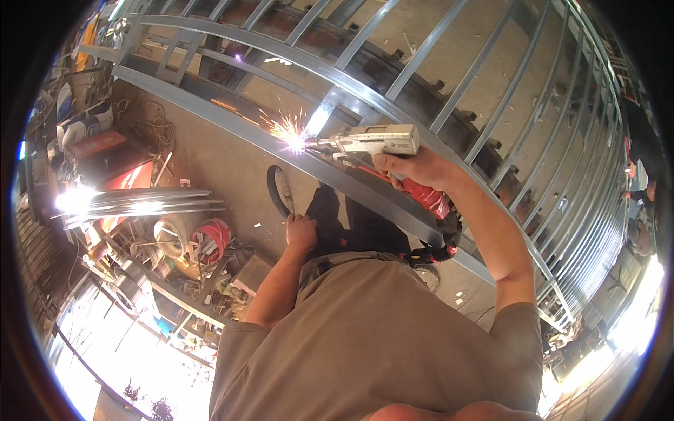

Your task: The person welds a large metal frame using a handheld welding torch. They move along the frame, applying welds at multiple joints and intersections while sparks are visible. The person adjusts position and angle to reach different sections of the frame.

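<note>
My right hand (415, 168) is wrapped round the grip of a pale, boxy welding gun (382, 140) with a red sleeve (427, 200) trailing below it. Its nozzle meets a flat grey metal bar (232, 118), where a bright arc (295, 142) throws orange sparks to the upper left. A short upright strip (324, 112) joins that bar to the curved rail of a barred metal frame (344, 74) near the arc. Low beside my leg, my left hand (300, 230) has its fingers curled; what they hold is hidden. A dark curved piece (275, 189) ends just above it.
The barred frame sweeps far and right over dark beams (400, 63). At left lie a bundle of shiny metal tubes (151, 201), a red bucket (213, 237) and a red-topped box (102, 144). Another person (637, 193) is at the far right edge.
</note>
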`<state>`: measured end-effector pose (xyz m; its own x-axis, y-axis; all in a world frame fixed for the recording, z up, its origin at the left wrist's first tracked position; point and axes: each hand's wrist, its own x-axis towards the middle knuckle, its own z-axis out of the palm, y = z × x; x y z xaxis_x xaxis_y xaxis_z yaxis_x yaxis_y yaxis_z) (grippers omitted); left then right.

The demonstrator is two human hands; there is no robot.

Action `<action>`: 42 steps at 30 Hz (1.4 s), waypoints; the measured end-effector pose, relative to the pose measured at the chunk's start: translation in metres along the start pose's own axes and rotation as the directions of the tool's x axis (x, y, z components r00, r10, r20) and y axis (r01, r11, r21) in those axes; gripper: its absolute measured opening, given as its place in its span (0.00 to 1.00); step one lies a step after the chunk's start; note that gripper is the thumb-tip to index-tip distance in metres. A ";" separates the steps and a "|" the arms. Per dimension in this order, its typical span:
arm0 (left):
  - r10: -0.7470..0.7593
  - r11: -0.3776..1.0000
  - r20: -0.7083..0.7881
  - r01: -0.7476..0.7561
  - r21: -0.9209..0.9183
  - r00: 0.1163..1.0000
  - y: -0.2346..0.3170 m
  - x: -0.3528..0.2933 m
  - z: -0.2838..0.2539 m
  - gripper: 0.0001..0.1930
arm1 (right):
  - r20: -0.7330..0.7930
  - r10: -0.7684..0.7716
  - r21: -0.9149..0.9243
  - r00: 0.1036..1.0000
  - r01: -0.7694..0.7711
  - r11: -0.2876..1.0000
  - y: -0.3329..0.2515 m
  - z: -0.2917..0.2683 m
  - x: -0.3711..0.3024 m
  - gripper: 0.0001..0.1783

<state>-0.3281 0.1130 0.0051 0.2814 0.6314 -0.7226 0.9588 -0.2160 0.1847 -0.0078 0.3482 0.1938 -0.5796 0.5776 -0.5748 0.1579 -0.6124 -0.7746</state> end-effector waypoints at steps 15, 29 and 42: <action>0.017 1.000 -0.025 -0.017 -0.017 1.000 -0.001 0.001 0.005 0.09 | -0.019 0.053 -0.057 0.998 -0.054 0.997 -0.008 0.006 -0.007 0.28; 0.017 1.000 0.047 -0.017 -0.005 0.999 0.001 0.009 -0.004 0.11 | 0.008 0.090 -0.037 0.996 -0.090 0.995 -0.010 0.002 -0.015 0.27; 0.151 0.982 -0.053 -0.156 -0.106 0.987 0.033 0.017 -0.015 0.11 | -0.037 0.195 -0.053 0.980 -0.196 0.979 -0.002 -0.021 -0.075 0.32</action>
<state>-0.2908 0.1279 0.0088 0.4248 0.6305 -0.6497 0.9019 -0.2320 0.3644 0.0516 0.3175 0.2327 -0.5076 0.4671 -0.7240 0.3108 -0.6844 -0.6595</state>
